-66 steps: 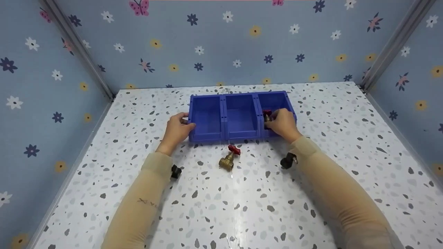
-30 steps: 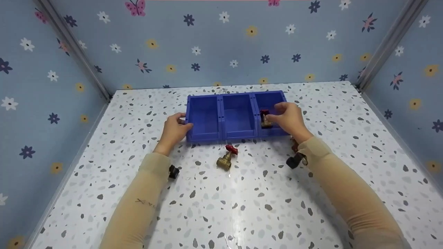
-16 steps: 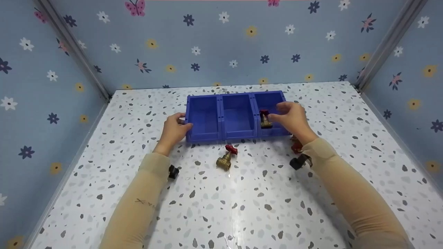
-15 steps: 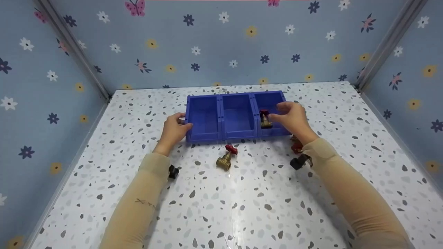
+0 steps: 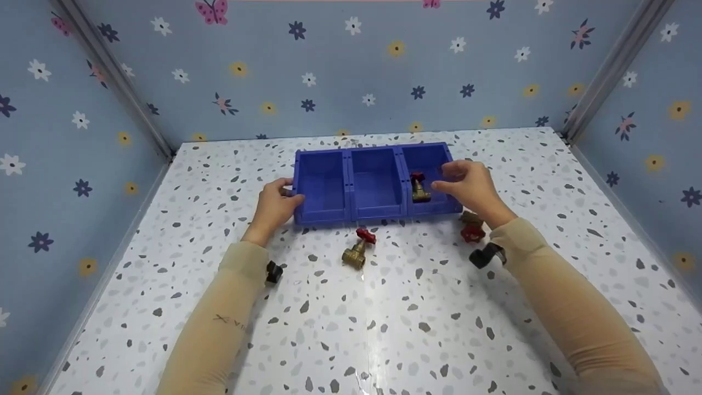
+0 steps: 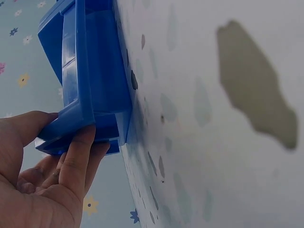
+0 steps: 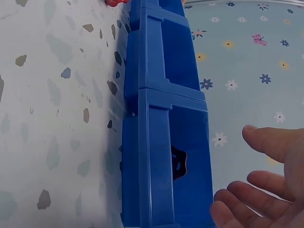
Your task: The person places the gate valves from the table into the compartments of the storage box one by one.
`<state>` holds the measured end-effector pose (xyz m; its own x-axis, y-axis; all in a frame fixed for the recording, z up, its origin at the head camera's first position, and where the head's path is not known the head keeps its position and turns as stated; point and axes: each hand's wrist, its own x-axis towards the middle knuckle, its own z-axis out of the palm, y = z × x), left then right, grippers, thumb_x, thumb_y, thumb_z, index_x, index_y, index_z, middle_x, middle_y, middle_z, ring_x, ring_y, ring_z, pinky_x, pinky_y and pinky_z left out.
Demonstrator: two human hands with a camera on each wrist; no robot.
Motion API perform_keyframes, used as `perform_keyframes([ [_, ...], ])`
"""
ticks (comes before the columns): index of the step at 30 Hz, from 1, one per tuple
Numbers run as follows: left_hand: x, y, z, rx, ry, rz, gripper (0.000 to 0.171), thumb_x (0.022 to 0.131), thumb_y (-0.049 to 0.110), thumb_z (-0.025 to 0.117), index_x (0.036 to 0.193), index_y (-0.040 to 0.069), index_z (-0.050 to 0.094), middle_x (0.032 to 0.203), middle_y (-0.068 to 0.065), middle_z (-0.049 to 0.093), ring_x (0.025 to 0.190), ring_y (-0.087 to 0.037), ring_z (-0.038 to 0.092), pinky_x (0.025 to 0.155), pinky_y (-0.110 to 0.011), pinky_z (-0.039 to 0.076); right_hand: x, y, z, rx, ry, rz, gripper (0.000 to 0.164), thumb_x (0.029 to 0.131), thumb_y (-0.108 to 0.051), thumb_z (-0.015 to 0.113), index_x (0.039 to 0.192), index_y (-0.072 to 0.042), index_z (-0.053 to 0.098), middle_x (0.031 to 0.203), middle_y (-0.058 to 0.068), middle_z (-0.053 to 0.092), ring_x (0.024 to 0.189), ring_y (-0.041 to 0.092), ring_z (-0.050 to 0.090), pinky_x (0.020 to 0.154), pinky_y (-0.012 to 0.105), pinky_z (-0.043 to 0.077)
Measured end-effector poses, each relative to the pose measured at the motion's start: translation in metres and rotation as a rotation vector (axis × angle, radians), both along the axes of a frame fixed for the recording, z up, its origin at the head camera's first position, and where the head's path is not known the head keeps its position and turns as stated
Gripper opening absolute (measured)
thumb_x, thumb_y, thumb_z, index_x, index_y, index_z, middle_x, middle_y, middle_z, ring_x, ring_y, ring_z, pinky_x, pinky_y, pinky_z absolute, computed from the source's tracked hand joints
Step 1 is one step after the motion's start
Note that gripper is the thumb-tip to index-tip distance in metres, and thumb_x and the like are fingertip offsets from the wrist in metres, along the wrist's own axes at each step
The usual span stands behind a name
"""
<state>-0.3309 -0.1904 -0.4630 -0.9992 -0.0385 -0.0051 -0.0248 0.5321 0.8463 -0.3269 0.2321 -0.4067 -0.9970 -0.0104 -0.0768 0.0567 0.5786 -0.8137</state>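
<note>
A blue three-compartment bin [image 5: 376, 213] stands on the speckled table. My left hand [image 5: 275, 204] grips its left side wall, thumb on the rim and fingers along the outside, as the left wrist view also shows. In the right compartment stands a brass gate valve [image 5: 420, 192] with a red handwheel; the right wrist view shows only its dark handwheel [image 7: 178, 163]. Over the right side of that compartment hovers my right hand [image 5: 470, 184], thumb and fingers spread apart, holding nothing.
A second brass valve [image 5: 355, 255] with a red handwheel lies on the table in front of the bin's middle. Another valve [image 5: 471, 227] lies by the bin's front right corner, close to my right wrist. Patterned walls [image 5: 362, 66] enclose the table's back and sides.
My right hand has let go of the valve in the right compartment and moved off to the right. The valve near my right wrist has come into view. My left hand stays on the bin.
</note>
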Motion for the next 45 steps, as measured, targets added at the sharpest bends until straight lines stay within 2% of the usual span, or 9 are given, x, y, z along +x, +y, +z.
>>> perform_keyframes([
  [8, -0.001, 0.001, 0.002, 0.004, 0.002, -0.001, 0.053, 0.102, 0.012, 0.068, 0.151, -0.005, 0.057, 0.135, -0.030, 0.070, 0.124, -0.039, 0.069, 0.107, -0.051, 0.059, -0.001, 0.011, 0.003, 0.025, 0.000, 0.078, 0.057, 0.097, -0.019, 0.084, 0.146, 0.003, 0.063, 0.147, 0.024, 0.066, 0.134, 0.039, 0.065, 0.116, 0.051, 0.054],
  [20, 0.000, 0.002, 0.002, 0.007, 0.016, -0.008, 0.053, 0.102, 0.011, 0.068, 0.151, -0.005, 0.057, 0.133, -0.031, 0.070, 0.124, -0.040, 0.069, 0.107, -0.051, 0.059, 0.001, 0.029, 0.004, 0.094, 0.020, 0.189, 0.053, 0.098, -0.020, 0.082, 0.143, 0.004, 0.065, 0.143, 0.026, 0.068, 0.130, 0.039, 0.066, 0.114, 0.055, 0.054],
  [23, 0.000, 0.002, 0.002, 0.009, 0.009, -0.004, 0.053, 0.103, 0.011, 0.068, 0.152, -0.005, 0.056, 0.134, -0.030, 0.070, 0.124, -0.040, 0.069, 0.107, -0.051, 0.059, 0.002, 0.033, 0.004, 0.110, 0.003, 0.194, 0.052, 0.099, -0.020, 0.081, 0.142, 0.003, 0.066, 0.141, 0.026, 0.069, 0.128, 0.038, 0.067, 0.111, 0.051, 0.056],
  [27, 0.000, 0.002, 0.001, 0.009, 0.003, 0.003, 0.053, 0.102, 0.011, 0.068, 0.151, -0.006, 0.056, 0.134, -0.030, 0.070, 0.125, -0.040, 0.070, 0.108, -0.051, 0.058, 0.003, 0.039, 0.004, 0.130, 0.004, 0.214, 0.049, 0.098, -0.018, 0.081, 0.140, 0.004, 0.068, 0.136, 0.025, 0.071, 0.123, 0.034, 0.068, 0.098, 0.033, 0.058],
  [31, 0.000, 0.001, 0.001, 0.008, 0.009, 0.001, 0.054, 0.102, 0.012, 0.068, 0.151, -0.006, 0.056, 0.134, -0.031, 0.070, 0.125, -0.040, 0.070, 0.109, -0.051, 0.058, 0.003, 0.047, 0.003, 0.161, 0.031, 0.260, 0.045, 0.098, -0.016, 0.081, 0.136, 0.004, 0.070, 0.130, 0.025, 0.074, 0.118, 0.033, 0.069, 0.087, 0.019, 0.054],
  [36, -0.001, 0.001, 0.000, 0.007, 0.010, -0.004, 0.054, 0.102, 0.013, 0.067, 0.151, -0.006, 0.056, 0.133, -0.031, 0.070, 0.123, -0.040, 0.070, 0.107, -0.051, 0.059, 0.003, 0.056, 0.001, 0.201, 0.021, 0.321, 0.044, 0.097, -0.015, 0.081, 0.135, 0.005, 0.071, 0.132, 0.027, 0.073, 0.120, 0.036, 0.069, 0.090, 0.022, 0.056],
  [40, 0.000, 0.001, 0.000, 0.010, 0.000, -0.001, 0.054, 0.102, 0.013, 0.067, 0.151, -0.005, 0.056, 0.133, -0.030, 0.070, 0.122, -0.039, 0.070, 0.105, -0.051, 0.060, 0.002, 0.062, -0.002, 0.214, -0.010, 0.332, 0.043, 0.097, -0.014, 0.081, 0.134, 0.004, 0.071, 0.133, 0.025, 0.073, 0.120, 0.036, 0.070, 0.094, 0.027, 0.059],
  [45, 0.001, 0.001, 0.001, 0.011, -0.005, -0.001, 0.054, 0.102, 0.013, 0.067, 0.152, -0.005, 0.056, 0.134, -0.030, 0.070, 0.122, -0.038, 0.070, 0.105, -0.050, 0.059, 0.002, 0.070, -0.009, 0.211, 0.002, 0.342, 0.037, 0.097, -0.011, 0.079, 0.131, 0.004, 0.073, 0.128, 0.024, 0.075, 0.112, 0.031, 0.073, 0.085, 0.019, 0.057],
])
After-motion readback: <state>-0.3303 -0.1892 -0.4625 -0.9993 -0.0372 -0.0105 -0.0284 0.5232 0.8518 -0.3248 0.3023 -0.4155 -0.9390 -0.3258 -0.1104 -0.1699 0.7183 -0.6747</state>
